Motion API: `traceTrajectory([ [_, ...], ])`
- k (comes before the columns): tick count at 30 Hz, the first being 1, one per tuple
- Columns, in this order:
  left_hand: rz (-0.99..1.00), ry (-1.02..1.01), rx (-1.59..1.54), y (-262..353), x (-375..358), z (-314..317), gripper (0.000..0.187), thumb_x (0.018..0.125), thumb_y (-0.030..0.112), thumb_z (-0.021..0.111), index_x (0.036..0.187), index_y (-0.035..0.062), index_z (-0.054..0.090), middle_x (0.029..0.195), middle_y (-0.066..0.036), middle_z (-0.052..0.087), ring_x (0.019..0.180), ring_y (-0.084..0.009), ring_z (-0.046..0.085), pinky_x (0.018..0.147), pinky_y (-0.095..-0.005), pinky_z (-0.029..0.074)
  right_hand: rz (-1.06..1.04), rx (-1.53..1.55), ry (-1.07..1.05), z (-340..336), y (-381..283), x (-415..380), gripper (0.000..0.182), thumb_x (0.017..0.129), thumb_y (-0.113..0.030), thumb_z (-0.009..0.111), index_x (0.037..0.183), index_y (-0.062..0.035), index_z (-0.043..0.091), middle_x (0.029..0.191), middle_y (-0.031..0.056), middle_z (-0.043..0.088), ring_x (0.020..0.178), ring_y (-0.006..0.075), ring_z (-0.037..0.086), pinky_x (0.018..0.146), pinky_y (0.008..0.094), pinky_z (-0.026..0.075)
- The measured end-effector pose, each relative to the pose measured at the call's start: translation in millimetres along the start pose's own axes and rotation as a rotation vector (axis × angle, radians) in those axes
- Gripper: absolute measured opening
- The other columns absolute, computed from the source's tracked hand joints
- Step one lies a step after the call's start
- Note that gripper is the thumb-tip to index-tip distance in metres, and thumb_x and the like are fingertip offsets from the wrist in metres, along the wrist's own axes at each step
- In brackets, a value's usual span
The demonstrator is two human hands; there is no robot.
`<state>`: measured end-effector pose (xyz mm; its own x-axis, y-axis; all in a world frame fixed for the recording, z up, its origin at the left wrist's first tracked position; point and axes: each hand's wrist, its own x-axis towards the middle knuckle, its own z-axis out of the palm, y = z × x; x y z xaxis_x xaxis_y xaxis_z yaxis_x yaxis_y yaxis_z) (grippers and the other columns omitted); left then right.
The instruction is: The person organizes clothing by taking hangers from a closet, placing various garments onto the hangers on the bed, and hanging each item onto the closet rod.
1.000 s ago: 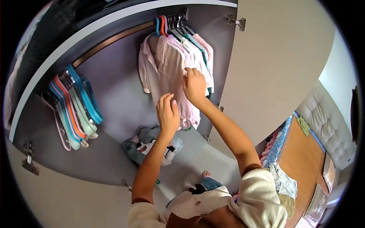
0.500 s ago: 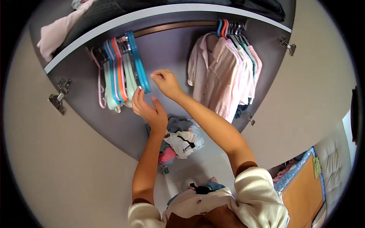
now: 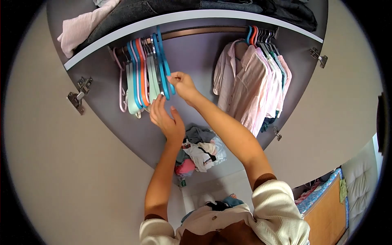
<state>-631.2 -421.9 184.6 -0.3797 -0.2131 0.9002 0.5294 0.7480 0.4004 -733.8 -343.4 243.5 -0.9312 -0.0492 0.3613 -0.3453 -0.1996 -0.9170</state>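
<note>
My right hand (image 3: 182,86) is closed in a pinch on the outermost blue clothes hanger (image 3: 163,55), whose top stands up at the rod. Another blue hanger (image 3: 162,77) hangs right beside it. Just below, my left hand (image 3: 166,121) is open, fingers stretched upward with the tips at the lower ends of the hangers. Farther left on the rod (image 3: 196,31) hang more bare hangers, among them an orange hanger (image 3: 143,77) and a pale green hanger (image 3: 132,94).
Pink and white shirts (image 3: 241,77) hang at the rod's right end. Folded jeans (image 3: 143,16) lie on the shelf (image 3: 192,15) above. A heap of clothes (image 3: 200,153) is on the wardrobe floor. Open doors (image 3: 69,163) flank both sides.
My right hand has reached the outermost blue hanger and closed on it; that hanger now stands apart from its neighbour. My left hand stays low by the hangers. The view has shifted slightly.
</note>
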Motion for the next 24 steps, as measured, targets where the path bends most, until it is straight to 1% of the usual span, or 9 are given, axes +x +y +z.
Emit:
traceTrajectory([
  [6, 0.002, -0.021, -0.042, 3, -2, 2, 0.040, 0.092, 0.007, 0.050, 0.131, 0.0018, 0.048, 0.140, -0.014, 0.047, 0.133, -0.0335, 0.035, 0.111, -0.0491, 0.018, -0.021, -0.039, 0.050, -12, -11, -15, 0.025, 0.096, -0.019, 0.060, 0.108, 0.0027, 0.064, 0.092, 0.0024, 0.061, 0.083, 0.0096, 0.052, 0.074, 0.0229, 0.042],
  [10, 0.024, -0.045, -0.061, 5, -6, 7, 0.039, 0.090, 0.008, 0.049, 0.129, -0.0005, 0.048, 0.139, -0.014, 0.048, 0.133, -0.0347, 0.036, 0.110, -0.0502, 0.018, 0.018, -0.033, 0.113, -30, -27, -24, 0.026, 0.097, -0.020, 0.060, 0.109, 0.0028, 0.065, 0.093, 0.0028, 0.061, 0.082, 0.0097, 0.052, 0.074, 0.0231, 0.042],
  [13, 0.046, -0.049, -0.101, 7, -7, 15, 0.039, 0.090, 0.008, 0.050, 0.127, -0.0004, 0.049, 0.138, -0.015, 0.048, 0.132, -0.0351, 0.038, 0.110, -0.0506, 0.019, 0.007, -0.053, 0.093, -33, -33, -20, 0.026, 0.096, -0.020, 0.060, 0.109, 0.0027, 0.065, 0.091, 0.0026, 0.061, 0.081, 0.0094, 0.052, 0.072, 0.0232, 0.042],
  [16, 0.055, -0.055, -0.131, 13, -7, 16, 0.038, 0.090, 0.008, 0.050, 0.127, -0.0001, 0.049, 0.137, -0.015, 0.049, 0.131, -0.0352, 0.039, 0.110, -0.0508, 0.020, 0.012, -0.044, 0.116, -30, -36, -26, 0.025, 0.096, -0.019, 0.060, 0.108, 0.0026, 0.065, 0.089, 0.0020, 0.061, 0.079, 0.0090, 0.052, 0.071, 0.0234, 0.042],
  [18, 0.072, -0.043, -0.130, 13, -7, 16, 0.038, 0.090, 0.008, 0.050, 0.127, 0.0000, 0.049, 0.137, -0.015, 0.050, 0.131, -0.0353, 0.039, 0.109, -0.0510, 0.020, 0.003, -0.044, 0.118, -31, -29, -30, 0.025, 0.096, -0.019, 0.060, 0.108, 0.0026, 0.065, 0.088, 0.0015, 0.061, 0.078, 0.0088, 0.052, 0.070, 0.0234, 0.042],
  [21, 0.081, -0.034, -0.117, 11, -4, 13, 0.040, 0.090, 0.005, 0.052, 0.130, 0.0026, 0.048, 0.139, -0.012, 0.049, 0.132, -0.0306, 0.037, 0.109, -0.0459, 0.021, 0.000, -0.044, 0.111, -36, -20, -46, 0.025, 0.096, -0.019, 0.061, 0.108, 0.0028, 0.065, 0.086, 0.0006, 0.060, 0.076, 0.0083, 0.051, 0.069, 0.0234, 0.042],
  [24, 0.067, -0.040, -0.135, 12, -1, 9, 0.039, 0.090, 0.007, 0.050, 0.128, 0.0001, 0.049, 0.138, -0.015, 0.049, 0.132, -0.0351, 0.038, 0.109, -0.0513, 0.019, -0.002, -0.033, 0.105, -50, -5, -72, 0.024, 0.096, -0.019, 0.060, 0.107, 0.0025, 0.065, 0.081, -0.0009, 0.056, 0.074, 0.0081, 0.049, 0.066, 0.0241, 0.041],
])
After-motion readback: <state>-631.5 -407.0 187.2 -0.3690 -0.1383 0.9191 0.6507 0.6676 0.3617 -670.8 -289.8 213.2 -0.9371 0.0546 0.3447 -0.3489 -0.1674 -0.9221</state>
